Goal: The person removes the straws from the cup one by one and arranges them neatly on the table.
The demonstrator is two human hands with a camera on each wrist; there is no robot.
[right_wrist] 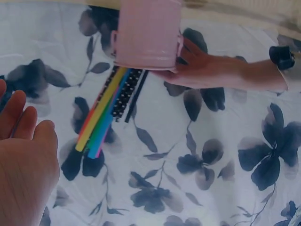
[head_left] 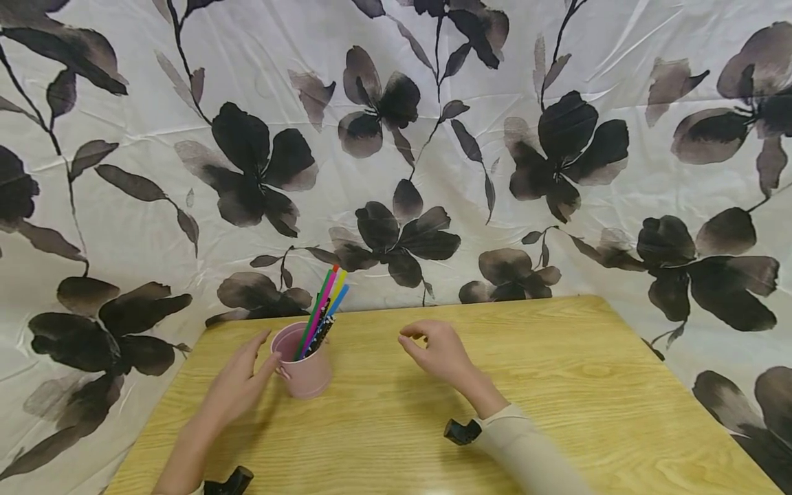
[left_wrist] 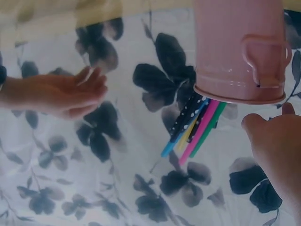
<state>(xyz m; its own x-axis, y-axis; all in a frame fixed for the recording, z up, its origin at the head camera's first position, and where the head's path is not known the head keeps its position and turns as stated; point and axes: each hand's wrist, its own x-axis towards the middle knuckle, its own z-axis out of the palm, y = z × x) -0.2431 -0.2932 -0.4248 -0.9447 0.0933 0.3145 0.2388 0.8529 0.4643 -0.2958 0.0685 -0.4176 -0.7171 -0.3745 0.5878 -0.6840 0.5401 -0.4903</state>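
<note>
A small pink metal bucket (head_left: 309,379) with side handles stands upright at the left of the table. Several coloured pens (head_left: 320,313) lean out of it, green, pink, yellow, blue and red, along with black ones with white dots. Beside its left side is my left hand (head_left: 230,386), thumb and fingers spread, with the thumb tip right at the rim by the handle. My right hand (head_left: 441,352) hovers over the table to the right of the bucket, fingers loosely bent and nothing in them. In the right wrist view the left hand's fingers (right_wrist: 187,52) pass partly behind the bucket.
The wooden table (head_left: 544,371) has its far edge close behind the bucket. White fabric (head_left: 470,185) with dark flower prints hangs behind and on both sides. Black wrist cameras sit on the left wrist (head_left: 229,481) and right wrist (head_left: 463,432).
</note>
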